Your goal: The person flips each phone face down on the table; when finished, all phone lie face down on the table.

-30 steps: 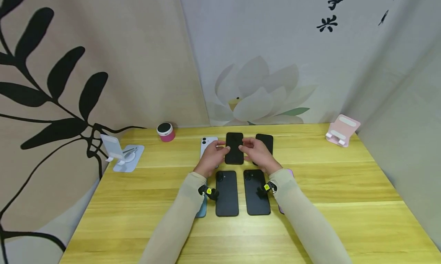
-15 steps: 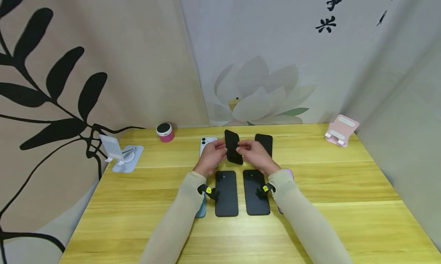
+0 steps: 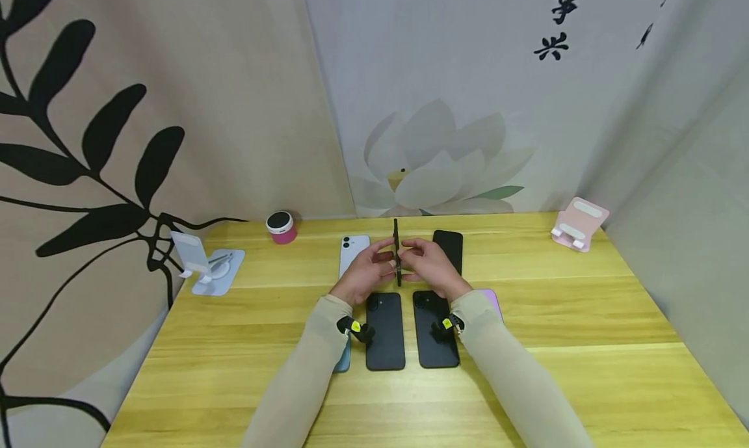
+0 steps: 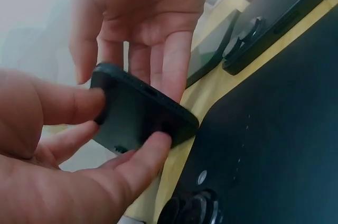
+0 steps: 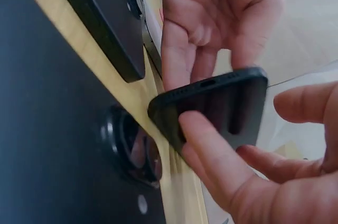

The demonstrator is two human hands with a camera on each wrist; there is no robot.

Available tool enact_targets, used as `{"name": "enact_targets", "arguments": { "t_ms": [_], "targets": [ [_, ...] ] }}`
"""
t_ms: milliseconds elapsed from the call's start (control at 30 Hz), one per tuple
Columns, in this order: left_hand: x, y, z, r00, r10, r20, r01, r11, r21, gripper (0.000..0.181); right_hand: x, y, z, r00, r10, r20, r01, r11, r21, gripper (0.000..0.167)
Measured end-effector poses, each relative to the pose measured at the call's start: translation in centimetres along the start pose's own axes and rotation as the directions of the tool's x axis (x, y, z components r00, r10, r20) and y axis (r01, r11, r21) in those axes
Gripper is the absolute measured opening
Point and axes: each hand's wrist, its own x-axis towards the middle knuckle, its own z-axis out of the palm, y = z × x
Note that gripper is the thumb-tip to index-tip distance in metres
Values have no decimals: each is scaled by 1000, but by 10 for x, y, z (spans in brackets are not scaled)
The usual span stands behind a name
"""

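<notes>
A black smartphone (image 3: 397, 256) stands on its long edge between my two hands, seen nearly edge-on in the head view. From the left, my left hand (image 3: 367, 274) holds it, with thumb and fingertips against its side in the left wrist view. My right hand (image 3: 434, 266) holds the opposite side; in the right wrist view a fingertip (image 5: 193, 123) presses its dark face while another finger stands off it. The end with the port faces the wrist cameras. Whether its lower edge touches the table cannot be told.
A white phone (image 3: 352, 248) lies left of my hands, a black phone (image 3: 449, 245) right. Nearer lie two dark phones (image 3: 385, 337), a blue phone (image 3: 343, 358) and a purple phone (image 3: 490, 300), partly under my arms. Phone stands (image 3: 218, 272) and a pink-white jar (image 3: 282, 228) sit farther out.
The black smartphone lay face-on to the head camera, then tilted, and is now turned up on its edge. My hands have come closer together around it.
</notes>
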Motion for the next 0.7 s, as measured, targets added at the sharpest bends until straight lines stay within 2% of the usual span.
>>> {"name": "enact_targets", "arguments": {
  "t_ms": [100,200,333,533,600,700],
  "targets": [
    [-2,1,2,1000,12,18,-14,994,106,61,1,2,0,1000,-1,3,1,1000,8,55],
    [-2,0,5,1000,13,3,-13,977,212,61,2,4,-1,1000,5,6,-5,1000,17,50],
    [-3,-2,8,1000,5,-23,2,961,276,61,4,7,-3,1000,21,5,-22,999,24,49],
    [-2,-1,11,999,11,-36,0,958,286,61,3,5,-6,1000,11,-9,-11,1000,10,51],
    [-2,0,10,998,16,-61,1,966,257,60,2,3,-6,1000,4,-14,-4,1000,9,51],
    [-1,1,6,990,37,-133,-16,988,157,55,0,-2,-7,999,-19,-35,20,1000,20,49]
  ]
}}
